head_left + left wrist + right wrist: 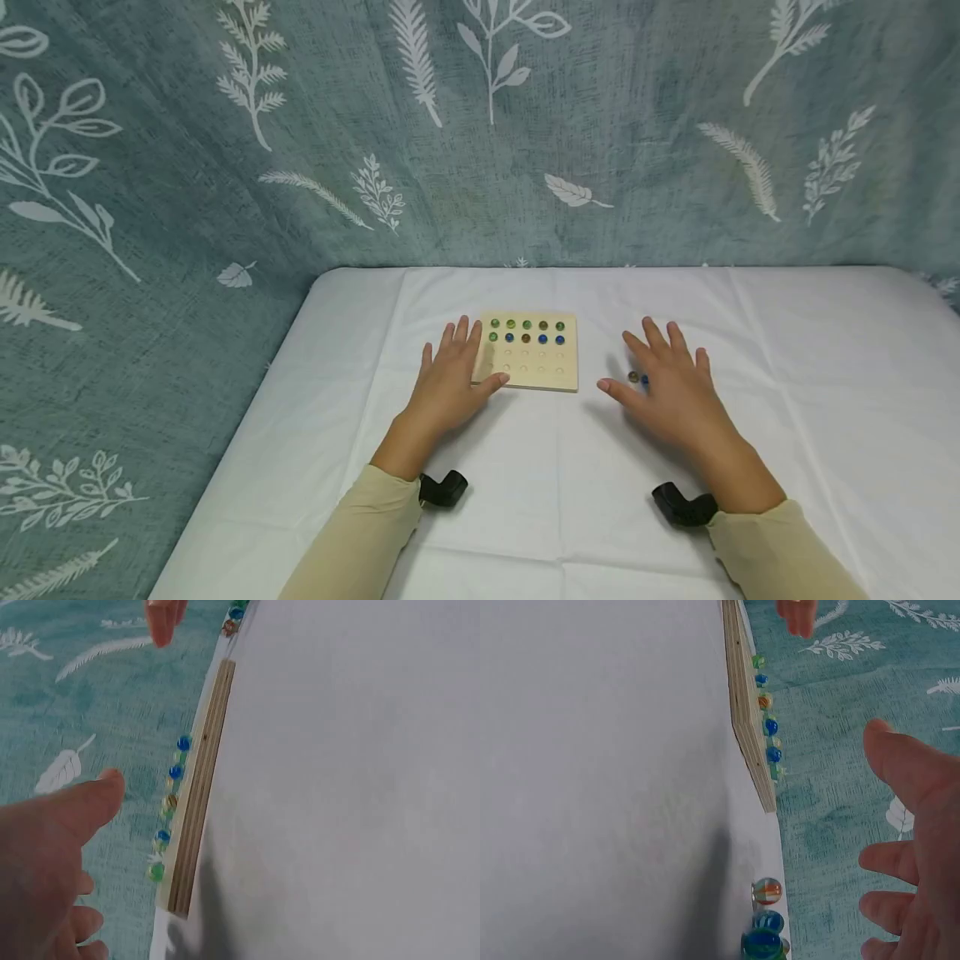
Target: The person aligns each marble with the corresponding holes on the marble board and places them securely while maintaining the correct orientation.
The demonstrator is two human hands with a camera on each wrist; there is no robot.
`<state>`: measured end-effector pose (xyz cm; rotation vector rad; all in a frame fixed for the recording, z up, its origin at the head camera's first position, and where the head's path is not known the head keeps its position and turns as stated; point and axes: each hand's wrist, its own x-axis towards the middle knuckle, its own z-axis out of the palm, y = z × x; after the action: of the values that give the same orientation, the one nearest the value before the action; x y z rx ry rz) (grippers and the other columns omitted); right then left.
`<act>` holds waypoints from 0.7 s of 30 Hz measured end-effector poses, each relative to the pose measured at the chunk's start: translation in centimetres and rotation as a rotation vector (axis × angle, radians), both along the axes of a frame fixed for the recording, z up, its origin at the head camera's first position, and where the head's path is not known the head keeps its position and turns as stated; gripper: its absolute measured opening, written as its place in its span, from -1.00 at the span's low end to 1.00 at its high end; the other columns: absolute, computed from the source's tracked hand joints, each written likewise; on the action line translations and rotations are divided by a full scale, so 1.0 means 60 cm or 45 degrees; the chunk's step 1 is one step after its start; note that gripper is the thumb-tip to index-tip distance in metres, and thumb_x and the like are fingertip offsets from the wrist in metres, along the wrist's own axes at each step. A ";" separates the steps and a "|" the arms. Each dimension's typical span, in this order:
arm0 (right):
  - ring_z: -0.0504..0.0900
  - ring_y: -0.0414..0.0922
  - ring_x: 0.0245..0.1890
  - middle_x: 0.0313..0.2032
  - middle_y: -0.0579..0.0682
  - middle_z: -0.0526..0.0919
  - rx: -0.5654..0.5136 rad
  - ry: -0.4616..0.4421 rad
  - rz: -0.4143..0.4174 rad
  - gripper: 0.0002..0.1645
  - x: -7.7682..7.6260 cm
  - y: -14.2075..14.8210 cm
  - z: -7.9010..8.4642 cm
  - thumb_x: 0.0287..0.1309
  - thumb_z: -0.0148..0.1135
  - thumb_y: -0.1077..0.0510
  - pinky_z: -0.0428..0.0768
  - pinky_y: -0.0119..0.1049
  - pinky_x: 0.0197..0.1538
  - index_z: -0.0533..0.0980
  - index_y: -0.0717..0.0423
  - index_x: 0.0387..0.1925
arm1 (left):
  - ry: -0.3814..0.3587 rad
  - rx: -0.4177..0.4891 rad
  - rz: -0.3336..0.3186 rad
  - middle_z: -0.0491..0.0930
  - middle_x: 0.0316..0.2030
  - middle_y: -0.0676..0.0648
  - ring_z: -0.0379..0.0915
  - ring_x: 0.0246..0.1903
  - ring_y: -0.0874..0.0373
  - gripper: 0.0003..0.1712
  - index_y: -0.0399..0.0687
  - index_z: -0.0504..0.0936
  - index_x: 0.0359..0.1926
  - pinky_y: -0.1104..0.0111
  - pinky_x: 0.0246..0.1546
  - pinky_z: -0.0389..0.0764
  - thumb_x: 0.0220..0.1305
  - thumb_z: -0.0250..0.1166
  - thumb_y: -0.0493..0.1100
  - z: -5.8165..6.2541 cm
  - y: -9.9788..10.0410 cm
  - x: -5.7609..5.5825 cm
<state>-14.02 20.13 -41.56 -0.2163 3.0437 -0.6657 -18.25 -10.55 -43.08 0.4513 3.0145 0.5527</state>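
Note:
A pale wooden board [525,381] with rows of round hollows lies on the table. Its two far rows hold green, blue and brown glass marbles [527,338]; the hollows nearer me hold none. My left hand [447,387] is spread over the board's left edge, its thumb above the near left corner; contact is unclear. To the right of the board, my right hand [678,400] hovers with fingers spread and nothing held. Beneath it lie loose marbles, an orange-streaked one [766,891] and blue ones [763,943], partly hidden by the hand in the head view.
A white cloth [555,483] with fold creases covers the table. Behind and to the left hangs a blue-green curtain [465,183] with white leaf prints. Black wrist mounts [444,489] sit at both cuffs, close above the cloth.

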 end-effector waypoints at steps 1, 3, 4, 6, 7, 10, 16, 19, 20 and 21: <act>-0.30 0.32 0.52 0.54 0.27 -0.11 -0.027 -0.007 0.007 0.13 -0.002 0.004 0.001 0.21 0.00 -0.54 -0.23 0.55 0.36 0.15 0.18 0.49 | -0.014 0.032 -0.001 -0.18 0.57 -0.09 -0.32 0.56 -0.06 0.05 0.02 -0.11 0.58 -0.17 0.52 -0.19 0.31 0.10 0.40 -0.002 -0.004 -0.003; -0.30 0.33 0.52 0.53 0.28 -0.10 -0.094 -0.022 0.016 0.08 -0.007 0.012 0.002 0.23 0.03 -0.49 -0.22 0.53 0.38 0.17 0.21 0.47 | -0.039 0.097 -0.005 -0.15 0.57 -0.10 -0.30 0.56 -0.05 0.04 -0.02 -0.08 0.57 -0.14 0.53 -0.19 0.32 0.14 0.36 -0.005 -0.013 -0.008; -0.30 0.32 0.52 0.53 0.29 -0.09 -0.129 -0.031 0.018 0.07 -0.008 0.016 0.003 0.24 0.05 -0.46 -0.22 0.51 0.39 0.18 0.22 0.47 | -0.050 0.125 -0.010 -0.14 0.57 -0.11 -0.29 0.56 -0.05 0.03 -0.04 -0.07 0.57 -0.12 0.54 -0.19 0.33 0.15 0.34 -0.007 -0.017 -0.010; -0.28 0.32 0.52 0.53 0.28 -0.07 -0.192 -0.044 0.019 0.03 -0.012 0.025 0.004 0.26 0.09 -0.42 -0.20 0.48 0.41 0.22 0.24 0.45 | -0.071 0.172 -0.024 -0.11 0.56 -0.11 -0.27 0.56 -0.03 0.01 -0.07 -0.04 0.56 -0.07 0.55 -0.20 0.34 0.16 0.31 -0.010 -0.024 -0.014; -0.26 0.31 0.53 0.53 0.28 -0.06 -0.213 -0.048 0.017 0.01 -0.014 0.029 0.004 0.26 0.11 -0.41 -0.18 0.46 0.43 0.23 0.24 0.43 | -0.083 0.196 -0.030 -0.10 0.56 -0.10 -0.27 0.56 -0.02 0.00 -0.08 -0.03 0.56 -0.04 0.56 -0.20 0.34 0.17 0.30 -0.011 -0.026 -0.016; -0.22 0.28 0.53 0.53 0.23 -0.04 -0.255 -0.071 0.010 -0.03 -0.019 0.041 0.000 0.25 0.16 -0.37 -0.05 0.44 0.42 0.29 0.24 0.40 | -0.120 0.256 -0.055 -0.06 0.55 -0.06 -0.22 0.55 0.02 -0.02 -0.10 0.03 0.55 0.07 0.57 -0.18 0.34 0.20 0.26 -0.014 -0.033 -0.020; -0.18 0.28 0.53 0.53 0.20 0.01 -0.278 -0.113 0.028 -0.20 -0.025 0.056 -0.017 0.21 0.30 -0.21 0.07 0.48 0.35 0.43 0.22 0.30 | -0.172 0.296 -0.118 0.02 0.53 -0.02 -0.15 0.54 0.08 -0.04 -0.07 0.11 0.53 0.16 0.58 -0.15 0.28 0.30 0.19 -0.025 -0.038 -0.024; -0.18 0.29 0.52 0.52 0.20 0.03 -0.268 -0.129 0.040 -0.29 -0.026 0.058 -0.025 0.19 0.34 -0.16 0.06 0.49 0.35 0.51 0.22 0.22 | -0.195 0.296 -0.152 0.02 0.53 -0.01 -0.16 0.54 0.10 -0.03 -0.05 0.10 0.53 0.17 0.58 -0.17 0.27 0.32 0.18 -0.031 -0.038 -0.025; -0.18 0.30 0.52 0.52 0.20 0.04 -0.264 -0.131 0.041 -0.32 -0.026 0.058 -0.027 0.18 0.35 -0.15 0.06 0.49 0.35 0.54 0.21 0.19 | -0.200 0.296 -0.163 0.01 0.53 0.00 -0.16 0.54 0.10 -0.03 -0.04 0.10 0.54 0.17 0.58 -0.17 0.27 0.32 0.18 -0.033 -0.039 -0.025; -0.17 0.30 0.52 0.52 0.21 0.05 -0.262 -0.131 0.041 -0.35 -0.026 0.058 -0.028 0.18 0.36 -0.13 0.06 0.49 0.35 0.56 0.20 0.16 | -0.206 0.295 -0.173 0.01 0.54 0.00 -0.16 0.54 0.11 -0.03 -0.04 0.09 0.54 0.18 0.58 -0.17 0.28 0.32 0.18 -0.034 -0.039 -0.025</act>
<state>-15.59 23.61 -43.27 -0.2260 2.8668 -0.9567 -19.78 -12.87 -45.10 0.5868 2.7532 0.8848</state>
